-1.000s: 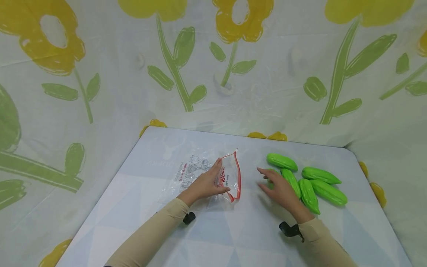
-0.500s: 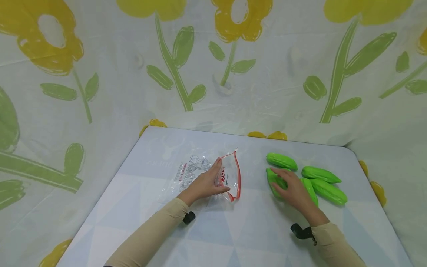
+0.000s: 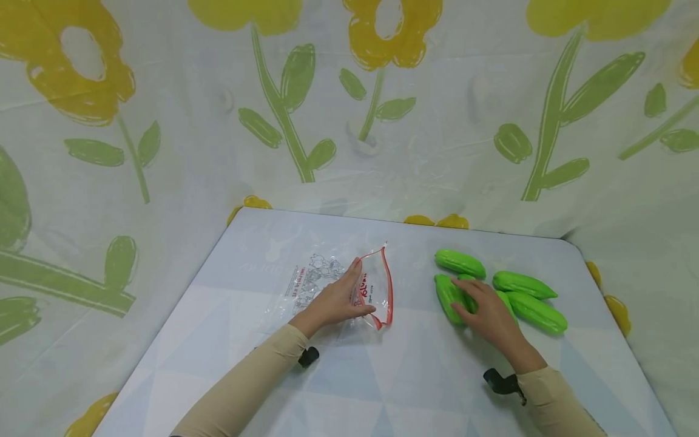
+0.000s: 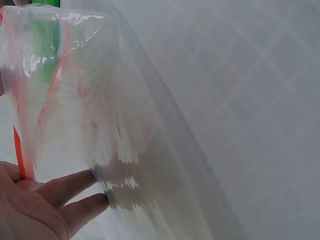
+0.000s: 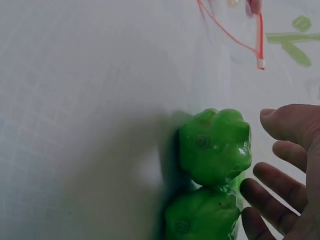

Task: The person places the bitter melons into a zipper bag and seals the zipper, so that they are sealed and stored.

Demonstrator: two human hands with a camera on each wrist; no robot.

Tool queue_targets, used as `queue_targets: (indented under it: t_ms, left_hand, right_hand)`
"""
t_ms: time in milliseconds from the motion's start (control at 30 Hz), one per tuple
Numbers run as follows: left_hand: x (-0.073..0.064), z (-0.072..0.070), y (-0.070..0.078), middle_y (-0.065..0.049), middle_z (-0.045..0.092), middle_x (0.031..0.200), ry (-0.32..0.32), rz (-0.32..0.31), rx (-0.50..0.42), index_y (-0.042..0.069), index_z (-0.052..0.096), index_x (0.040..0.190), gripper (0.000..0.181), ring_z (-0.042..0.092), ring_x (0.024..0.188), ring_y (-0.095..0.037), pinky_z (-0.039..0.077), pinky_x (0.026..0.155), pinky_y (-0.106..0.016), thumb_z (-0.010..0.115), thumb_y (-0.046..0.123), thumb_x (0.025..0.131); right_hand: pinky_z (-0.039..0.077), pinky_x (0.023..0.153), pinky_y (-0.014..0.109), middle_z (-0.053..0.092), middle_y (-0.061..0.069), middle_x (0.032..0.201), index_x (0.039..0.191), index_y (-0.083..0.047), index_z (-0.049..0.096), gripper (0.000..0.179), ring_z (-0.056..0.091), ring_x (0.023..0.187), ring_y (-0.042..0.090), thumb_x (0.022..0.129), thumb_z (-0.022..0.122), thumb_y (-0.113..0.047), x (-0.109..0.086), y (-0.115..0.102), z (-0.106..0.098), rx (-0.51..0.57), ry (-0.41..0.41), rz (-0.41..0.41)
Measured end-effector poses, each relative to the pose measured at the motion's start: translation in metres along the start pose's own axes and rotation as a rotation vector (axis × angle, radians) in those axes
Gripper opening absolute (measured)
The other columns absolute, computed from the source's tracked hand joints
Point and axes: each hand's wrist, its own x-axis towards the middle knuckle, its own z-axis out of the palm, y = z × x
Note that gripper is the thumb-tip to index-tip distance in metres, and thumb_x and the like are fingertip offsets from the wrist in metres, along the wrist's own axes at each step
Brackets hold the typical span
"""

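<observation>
My left hand (image 3: 330, 303) lies against a clear plastic bag (image 3: 317, 282) with a red-edged mouth and printed drawings. Its thumb and fingers are spread apart near the mouth; in the left wrist view straight fingers (image 4: 75, 185) touch the plastic. Farther right, my right hand (image 3: 494, 321) hovers over a group of bright green, ridged, gourd-shaped vegetables. The leftmost gourd (image 3: 449, 297) lies just beyond its fingertips, and another beneath it is partly hidden. In the right wrist view, two lobed gourd ends (image 5: 215, 147) sit beside loosely spread fingers; whether they touch cannot be told.
One gourd (image 3: 460, 263) lies behind the group, and two others (image 3: 537, 312) lie to the right. The pale patterned table (image 3: 338, 394) meets a flower-printed curtain (image 3: 426, 164) at its back edge. A dark wrist camera (image 3: 502, 385) sticks out below the right wrist.
My right hand has drawn back to the right over the gourds, and the leftmost one now shows where the hand covered it. The left hand and bag have stayed put.
</observation>
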Motion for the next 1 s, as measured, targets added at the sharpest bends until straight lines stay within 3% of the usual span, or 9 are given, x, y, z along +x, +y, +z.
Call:
queue_targets:
  t_ms: [200, 500, 1000]
  left_hand:
    - [0.000, 0.000, 0.000, -0.004, 0.004, 0.172, 0.006, 0.016, 0.000, 0.009, 0.006, 0.164, 0.115, 0.035, 0.147, -0.034, 0.034, 0.118, -0.045, 0.077, 0.054, 0.086]
    - [0.001, 0.002, -0.002, 0.003, 0.000, 0.171, -0.001, 0.004, 0.002, 0.011, 0.005, 0.165, 0.116, 0.028, 0.151, -0.029, 0.030, 0.120, -0.042, 0.076, 0.056, 0.085]
    - [-0.001, 0.001, -0.001, 0.003, 0.001, 0.171, 0.003, 0.006, 0.003, 0.011, 0.006, 0.165, 0.115, 0.037, 0.147, -0.031, 0.035, 0.118, -0.043, 0.076, 0.056, 0.085]
  right_hand:
    - [0.043, 0.102, 0.065, 0.058, 0.026, 0.137, 0.142, -0.003, 0.058, 0.057, 0.051, 0.126, 0.050, 0.091, 0.078, -0.019, 0.001, -0.002, -0.004, -0.037, -0.042, -0.008]
    - [0.044, 0.101, 0.064, 0.059, 0.026, 0.136, 0.137, 0.000, 0.062, 0.056, 0.053, 0.124, 0.050, 0.089, 0.079, -0.022, 0.007, -0.006, -0.003, -0.132, -0.119, -0.031]
    - [0.046, 0.100, 0.062, 0.059, 0.026, 0.136, 0.137, 0.002, 0.061, 0.056, 0.055, 0.123, 0.049, 0.089, 0.079, -0.022, 0.020, -0.018, 0.013, -0.132, -0.112, -0.069]
